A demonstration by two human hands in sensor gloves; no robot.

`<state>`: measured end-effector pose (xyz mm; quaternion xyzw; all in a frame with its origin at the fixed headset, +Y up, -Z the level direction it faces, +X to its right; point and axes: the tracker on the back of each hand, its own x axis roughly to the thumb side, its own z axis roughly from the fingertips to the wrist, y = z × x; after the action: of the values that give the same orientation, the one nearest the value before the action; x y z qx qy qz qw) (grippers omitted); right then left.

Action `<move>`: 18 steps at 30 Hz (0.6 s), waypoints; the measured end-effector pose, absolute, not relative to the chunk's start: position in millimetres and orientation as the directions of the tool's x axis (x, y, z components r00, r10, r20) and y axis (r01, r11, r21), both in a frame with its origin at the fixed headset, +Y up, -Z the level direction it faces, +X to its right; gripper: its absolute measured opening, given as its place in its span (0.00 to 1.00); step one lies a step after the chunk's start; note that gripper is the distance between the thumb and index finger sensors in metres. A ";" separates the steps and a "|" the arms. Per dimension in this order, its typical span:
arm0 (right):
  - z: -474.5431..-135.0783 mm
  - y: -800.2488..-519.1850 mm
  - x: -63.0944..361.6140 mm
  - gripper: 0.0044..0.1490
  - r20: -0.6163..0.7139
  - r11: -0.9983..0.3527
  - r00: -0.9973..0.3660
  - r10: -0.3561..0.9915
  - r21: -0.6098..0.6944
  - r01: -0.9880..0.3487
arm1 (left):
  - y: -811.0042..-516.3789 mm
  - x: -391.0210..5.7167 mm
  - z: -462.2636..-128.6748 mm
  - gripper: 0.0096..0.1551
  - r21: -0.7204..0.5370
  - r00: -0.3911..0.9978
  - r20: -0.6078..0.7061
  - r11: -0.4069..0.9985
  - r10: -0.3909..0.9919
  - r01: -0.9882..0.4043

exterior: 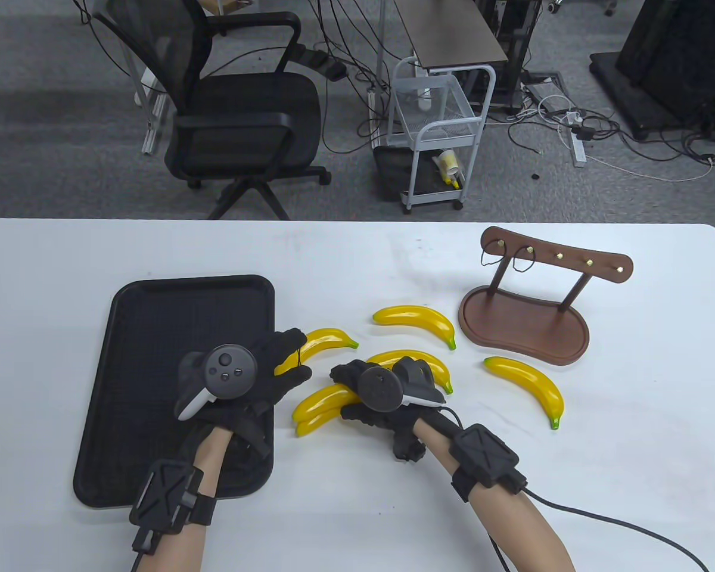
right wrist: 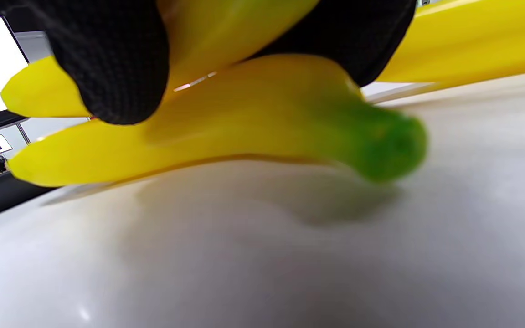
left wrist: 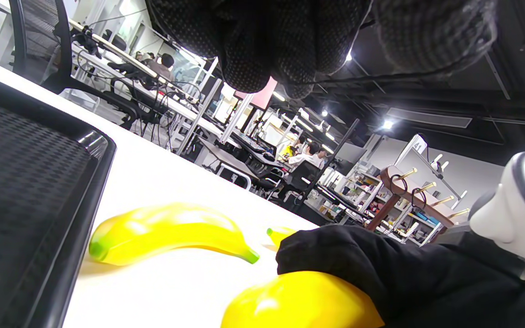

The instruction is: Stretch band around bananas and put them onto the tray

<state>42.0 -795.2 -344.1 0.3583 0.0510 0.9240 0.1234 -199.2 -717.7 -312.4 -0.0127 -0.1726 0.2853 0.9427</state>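
My left hand (exterior: pixel 277 363) hovers by the right edge of the black tray (exterior: pixel 155 322) and holds a thin black band (exterior: pixel 298 356) stretched between fingers and thumb. In the left wrist view the band (left wrist: pixel 381 77) runs taut under the fingertips (left wrist: pixel 262 64). My right hand (exterior: pixel 351 393) grips a pair of yellow bananas (exterior: pixel 316 410) lying side by side on the table. The right wrist view shows its fingers (right wrist: pixel 107 59) curled over those bananas (right wrist: pixel 244 127). The band is just left of the pair's free ends.
Loose bananas lie nearby: one (exterior: pixel 330 339) beside the tray, one (exterior: pixel 417 319) farther back, one (exterior: pixel 527 387) to the right, one (exterior: pixel 426 360) behind my right hand. A wooden hook stand (exterior: pixel 524 322) with spare bands (exterior: pixel 518 262) stands at the back right.
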 end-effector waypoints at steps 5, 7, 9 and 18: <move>-343.6 -796.2 37.8 0.48 0.649 -0.971 -0.722 0.238 0.183 -0.155 | -717.8 -199.1 -312.5 0.38 -0.123 0.777 0.318 0.837 0.543 -0.534; -343.7 -796.6 36.7 0.48 0.648 -0.973 -0.726 0.229 0.182 -0.144 | -717.9 -199.0 -312.4 0.38 -0.123 0.777 0.319 0.836 0.543 -0.534; -344.1 -797.1 36.0 0.47 0.645 -0.973 -0.730 0.226 0.186 -0.137 | -717.9 -199.0 -312.5 0.38 -0.123 0.777 0.319 0.836 0.543 -0.534; -342.5 -796.8 32.0 0.45 0.648 -0.983 -0.742 0.174 0.154 -0.097 | -718.4 -197.3 -312.3 0.38 -0.125 0.777 0.324 0.838 0.540 -0.531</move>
<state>32.0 -796.8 -342.5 0.3519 0.0550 0.9316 0.0726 -197.3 -718.4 -312.3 -0.0132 -0.1759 0.2840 0.9425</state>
